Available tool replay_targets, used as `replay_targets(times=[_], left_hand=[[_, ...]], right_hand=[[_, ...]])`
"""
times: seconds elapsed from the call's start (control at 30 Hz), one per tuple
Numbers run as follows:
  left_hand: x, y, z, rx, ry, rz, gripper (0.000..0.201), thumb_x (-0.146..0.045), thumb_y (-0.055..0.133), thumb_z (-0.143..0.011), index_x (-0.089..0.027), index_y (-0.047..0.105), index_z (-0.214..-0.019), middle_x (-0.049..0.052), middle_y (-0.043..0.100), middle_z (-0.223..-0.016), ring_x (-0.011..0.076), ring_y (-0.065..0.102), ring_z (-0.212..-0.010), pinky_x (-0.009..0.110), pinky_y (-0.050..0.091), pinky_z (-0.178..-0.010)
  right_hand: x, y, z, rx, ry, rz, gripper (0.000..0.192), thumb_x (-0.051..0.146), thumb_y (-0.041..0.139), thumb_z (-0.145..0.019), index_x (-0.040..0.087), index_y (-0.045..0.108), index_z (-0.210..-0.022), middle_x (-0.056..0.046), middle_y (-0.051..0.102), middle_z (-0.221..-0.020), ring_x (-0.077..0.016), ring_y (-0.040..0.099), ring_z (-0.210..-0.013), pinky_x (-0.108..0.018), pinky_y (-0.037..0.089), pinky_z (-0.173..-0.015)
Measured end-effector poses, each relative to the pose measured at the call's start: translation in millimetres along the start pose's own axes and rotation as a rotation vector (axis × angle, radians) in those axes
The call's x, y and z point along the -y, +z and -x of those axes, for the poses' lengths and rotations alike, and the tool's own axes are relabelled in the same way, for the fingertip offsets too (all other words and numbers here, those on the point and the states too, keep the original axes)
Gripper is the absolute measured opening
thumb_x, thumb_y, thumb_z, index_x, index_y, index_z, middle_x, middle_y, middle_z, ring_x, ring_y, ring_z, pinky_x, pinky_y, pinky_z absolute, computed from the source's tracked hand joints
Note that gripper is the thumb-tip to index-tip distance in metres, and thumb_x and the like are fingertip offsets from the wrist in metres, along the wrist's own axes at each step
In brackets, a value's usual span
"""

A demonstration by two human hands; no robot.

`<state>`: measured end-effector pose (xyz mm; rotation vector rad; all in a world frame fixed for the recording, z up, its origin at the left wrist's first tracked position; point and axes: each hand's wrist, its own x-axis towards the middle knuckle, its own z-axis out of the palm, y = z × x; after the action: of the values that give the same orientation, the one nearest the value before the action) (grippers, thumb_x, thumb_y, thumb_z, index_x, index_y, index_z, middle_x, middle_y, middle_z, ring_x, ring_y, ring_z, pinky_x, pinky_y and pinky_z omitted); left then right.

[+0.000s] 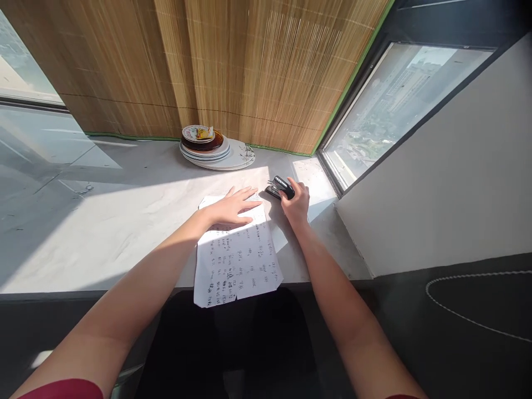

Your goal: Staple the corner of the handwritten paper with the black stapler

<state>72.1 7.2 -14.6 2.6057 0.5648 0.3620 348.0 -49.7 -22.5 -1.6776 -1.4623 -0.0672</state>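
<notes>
On the sill | right hand (297,204) grips stapler (281,188), long axis pointing up-left | left hand (233,209) flat, fingers spread, on papers (236,260)

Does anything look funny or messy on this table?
A little. The papers hang over the front edge of the ledge, slightly crooked. The left hand lies flat on them, and the right hand grips a black stapler. Nothing looks spilled or broken.
</notes>
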Motion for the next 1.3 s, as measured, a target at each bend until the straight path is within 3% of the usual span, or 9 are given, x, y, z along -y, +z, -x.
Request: replay_targets(times=[0.17, 0.27, 0.4, 0.53, 0.7, 0.8, 0.97, 1.13, 1.3], left_hand=[[-6.2, -9.0, -1.3, -0.064, -0.035, -0.011, 0.065, -0.047, 0.076, -0.096, -0.029, 0.063, -0.158, 0.008, 0.038, -0.180, 0.0266, 0.027, -0.168, 0.059, 0.014, -0.139], [-13.7, -25.3, 0.6, -0.357, -0.098, 0.028, 0.052, -0.046, 0.067, -0.103, -0.021, 0.070, -0.148, 0.015, 0.058, -0.163, 0.0259, 0.048, -0.155, 0.052, 0.030, -0.135], [-14.3, -44.9, 31.8, -0.759, -0.437, -0.037, 0.032, -0.026, 0.055, -0.103, -0.016, 0.077, -0.123, 0.014, 0.072, -0.133, 0.0245, 0.066, -0.129, 0.045, 0.046, -0.124], [-8.6, -56.2, 110.2, -0.609, -0.844, -0.243, 0.035, -0.022, 0.057, -0.101, -0.020, 0.077, -0.130, 0.015, 0.063, -0.152, 0.0315, 0.058, -0.140, 0.050, 0.046, -0.123], [-1.7, -59.0, 211.6, -0.508, -1.395, -0.412, 0.060, -0.045, 0.043, -0.111, -0.016, 0.058, -0.161, 0.028, 0.037, -0.173, 0.0559, 0.024, -0.161, 0.086, 0.019, -0.122], [0.7, -54.5, 232.8, -0.422, -1.344, -0.438, 0.067, -0.050, 0.034, -0.112, -0.019, 0.048, -0.170, 0.025, 0.029, -0.178, 0.0580, 0.016, -0.163, 0.087, 0.015, -0.122], [3.8, -50.1, 226.3, -0.454, -1.354, -0.473, 0.066, -0.045, 0.031, -0.111, -0.018, 0.049, -0.168, 0.029, 0.042, -0.167, 0.0585, 0.027, -0.156, 0.088, 0.020, -0.118], [8.0, -50.1, 226.1, -0.487, -1.343, -0.493, 0.065, -0.044, 0.030, -0.109, -0.019, 0.054, -0.164, 0.029, 0.045, -0.163, 0.0590, 0.031, -0.151, 0.088, 0.024, -0.115], [1.4, -51.9, 225.3, -0.489, -1.348, -0.482, 0.064, -0.042, 0.031, -0.109, -0.019, 0.056, -0.162, 0.029, 0.046, -0.164, 0.0569, 0.033, -0.151, 0.087, 0.026, -0.115]], right_hand=[[0.9, -1.7, -1.4, 0.090, 0.128, 0.010, 0.016, 0.031, 0.074, -0.088, 0.021, 0.069, -0.100, -0.009, 0.072, -0.102, -0.0271, 0.063, -0.095, -0.041, 0.054, -0.089], [1.7, -3.3, -2.1, 0.132, 0.190, -0.020, 0.014, 0.033, 0.074, -0.088, 0.023, 0.068, -0.096, -0.005, 0.074, -0.094, -0.0259, 0.065, -0.090, -0.039, 0.053, -0.084], [2.5, -3.2, -3.4, 0.122, 0.226, -0.065, 0.014, 0.033, 0.076, -0.086, 0.024, 0.068, -0.093, -0.004, 0.076, -0.091, -0.0252, 0.067, -0.089, -0.036, 0.052, -0.082], [1.9, -1.7, -4.6, 0.130, 0.262, -0.119, 0.015, 0.031, 0.077, -0.085, 0.023, 0.067, -0.091, -0.004, 0.077, -0.093, -0.0236, 0.069, -0.090, -0.034, 0.052, -0.082], [3.5, -1.5, -6.1, 0.177, 0.309, -0.101, 0.013, 0.028, 0.077, -0.085, 0.023, 0.068, -0.092, -0.004, 0.077, -0.094, -0.0230, 0.069, -0.089, -0.031, 0.051, -0.078], [6.2, -4.3, -7.8, 0.195, 0.314, -0.086, 0.013, 0.027, 0.077, -0.085, 0.022, 0.068, -0.092, -0.005, 0.077, -0.093, -0.0230, 0.069, -0.089, -0.031, 0.050, -0.076], [26.3, -19.7, 5.2, 0.163, 0.388, -0.170, 0.013, 0.029, 0.076, -0.084, 0.022, 0.066, -0.088, -0.004, 0.075, -0.089, -0.0220, 0.067, -0.083, -0.029, 0.046, -0.069], [87.1, -25.8, 64.3, 0.204, 0.220, -0.302, 0.016, 0.038, 0.072, -0.091, 0.024, 0.065, -0.094, -0.006, 0.075, -0.094, -0.0239, 0.067, -0.088, -0.030, 0.046, -0.070], [132.5, -9.5, 106.1, 0.299, 0.190, -0.122, 0.010, 0.029, 0.067, -0.094, 0.023, 0.064, -0.101, -0.011, 0.073, -0.111, -0.0275, 0.067, -0.107, -0.033, 0.050, -0.082]])
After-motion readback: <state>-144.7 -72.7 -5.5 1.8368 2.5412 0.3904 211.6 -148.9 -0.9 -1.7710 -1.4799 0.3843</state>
